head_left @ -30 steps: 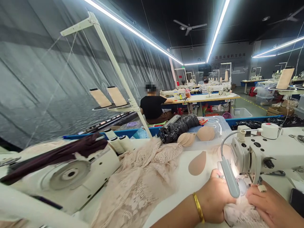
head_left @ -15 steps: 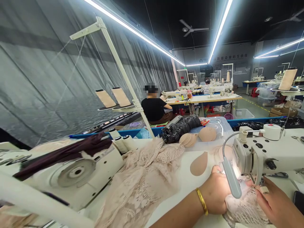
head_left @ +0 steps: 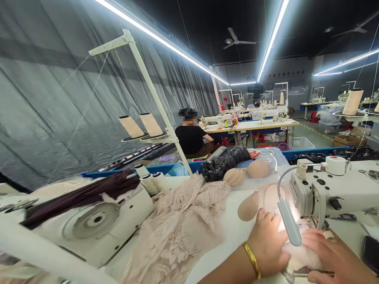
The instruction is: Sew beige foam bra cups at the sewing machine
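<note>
My left hand (head_left: 268, 244), with a gold bangle on its wrist, rests on a small piece of pale lace fabric (head_left: 299, 258) just left of the needle of the white sewing machine (head_left: 331, 191). My right hand (head_left: 331, 256) presses flat on the same piece from the right, under the machine's head. The machine's gooseneck lamp (head_left: 288, 223) hangs over both hands and hides part of the fabric. A beige bra pad (head_left: 248, 207) lies on the white table (head_left: 233, 232) just beyond my left hand.
A heap of pink lace (head_left: 177, 228) covers the table's left. A second sewing machine (head_left: 89, 215) with dark cloth lies far left. More pads (head_left: 245, 171), a clear bin and a black bag (head_left: 222, 159) sit behind. A person in black (head_left: 192, 136) sits ahead.
My right hand has come down flat onto the lace piece, and my left hand has shifted slightly nearer the needle. The view has tilted a little.
</note>
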Demonstrator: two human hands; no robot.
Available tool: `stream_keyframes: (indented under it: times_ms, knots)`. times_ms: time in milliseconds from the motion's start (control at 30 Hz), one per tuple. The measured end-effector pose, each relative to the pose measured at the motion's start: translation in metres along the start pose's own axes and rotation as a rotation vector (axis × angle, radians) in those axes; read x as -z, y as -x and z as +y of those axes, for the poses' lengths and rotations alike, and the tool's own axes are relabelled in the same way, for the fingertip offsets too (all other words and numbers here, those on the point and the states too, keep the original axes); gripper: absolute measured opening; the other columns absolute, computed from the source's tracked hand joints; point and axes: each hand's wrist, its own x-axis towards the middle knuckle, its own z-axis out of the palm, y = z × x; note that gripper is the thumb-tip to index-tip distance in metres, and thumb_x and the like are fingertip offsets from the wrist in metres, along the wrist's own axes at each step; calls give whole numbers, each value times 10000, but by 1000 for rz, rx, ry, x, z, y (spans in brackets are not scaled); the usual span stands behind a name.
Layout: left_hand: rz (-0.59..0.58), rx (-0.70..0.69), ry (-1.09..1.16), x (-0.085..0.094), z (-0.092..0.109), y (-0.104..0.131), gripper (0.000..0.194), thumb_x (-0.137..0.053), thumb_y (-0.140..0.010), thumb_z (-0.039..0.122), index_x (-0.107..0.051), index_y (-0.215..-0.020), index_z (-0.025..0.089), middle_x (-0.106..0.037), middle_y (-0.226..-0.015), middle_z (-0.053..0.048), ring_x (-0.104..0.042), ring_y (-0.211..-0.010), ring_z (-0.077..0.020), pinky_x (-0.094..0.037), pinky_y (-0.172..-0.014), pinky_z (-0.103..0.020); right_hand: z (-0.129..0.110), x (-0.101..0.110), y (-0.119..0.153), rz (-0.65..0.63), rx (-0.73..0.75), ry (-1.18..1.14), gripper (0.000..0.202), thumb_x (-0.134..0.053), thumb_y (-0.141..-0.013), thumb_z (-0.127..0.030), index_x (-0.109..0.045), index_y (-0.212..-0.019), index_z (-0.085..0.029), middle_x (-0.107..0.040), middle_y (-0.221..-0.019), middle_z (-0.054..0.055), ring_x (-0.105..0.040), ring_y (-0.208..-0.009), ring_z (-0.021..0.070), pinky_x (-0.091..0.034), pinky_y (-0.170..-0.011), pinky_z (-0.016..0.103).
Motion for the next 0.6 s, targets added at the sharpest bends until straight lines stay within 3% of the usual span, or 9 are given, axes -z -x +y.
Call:
stream_keyframes:
  times_ms: [100, 200, 300, 433, 500, 600]
  knots:
    - [-33, 71, -5, -2, 14, -1, 471, -625, -903, 514, -667, -1262, 212, -676, -1204, -164, -577, -1064, -374, -348, -1005, -604, -1, -11, 1, -106, -49, 12, 131, -652, -1018, -261, -668, -1147, -280, -822, -1008, 4, -799, -881, 205, -610, -763, 283]
    - [-58, 72, -6, 2, 22, -1, 579, -644, -891, 551, -617, -1365, 220, -663, -1275, -170, -570, -1116, -391, -345, -1020, -598, 6, -25, 13, -183, -121, -18, 290, -486, -1007, -77, -682, -1016, -291, -764, -904, -2, -737, -773, 171, -558, -691, 252]
    - [-153, 56, -4, 12, 20, 3, 612, -623, -896, 627, -597, -1368, 239, -644, -1299, -169, -581, -1138, -392, -361, -1014, -583, 14, -31, 26, -120, -191, 24, 402, -454, -963, -48, -706, -1151, -299, -785, -1000, 36, -718, -808, 211, -571, -731, 303]
    - [-265, -103, -56, 23, 10, 8, 582, -624, -885, 615, -604, -1305, 212, -629, -1302, -185, -586, -1172, -411, -402, -947, -533, 18, -34, 32, -84, -327, 62, 422, -424, -979, -61, -725, -1176, -282, -774, -1027, 64, -718, -967, 255, -585, -817, 352]
    - [-253, -184, -38, 22, 6, 8, 533, -681, -839, 573, -610, -1214, 201, -657, -1260, -156, -613, -1114, -392, -409, -898, -500, 20, -36, 31, -95, -316, 30, 386, -425, -996, -81, -725, -1144, -272, -761, -967, 62, -729, -958, 250, -592, -806, 348]
    - [-167, -213, 2, 16, 3, 4, 297, -708, -830, 442, -599, -988, 214, -705, -1107, -71, -645, -961, -316, -384, -819, -442, 21, -36, 30, -96, -308, 5, 437, -365, -995, -69, -714, -1152, -278, -754, -928, 66, -749, -946, 252, -611, -821, 374]
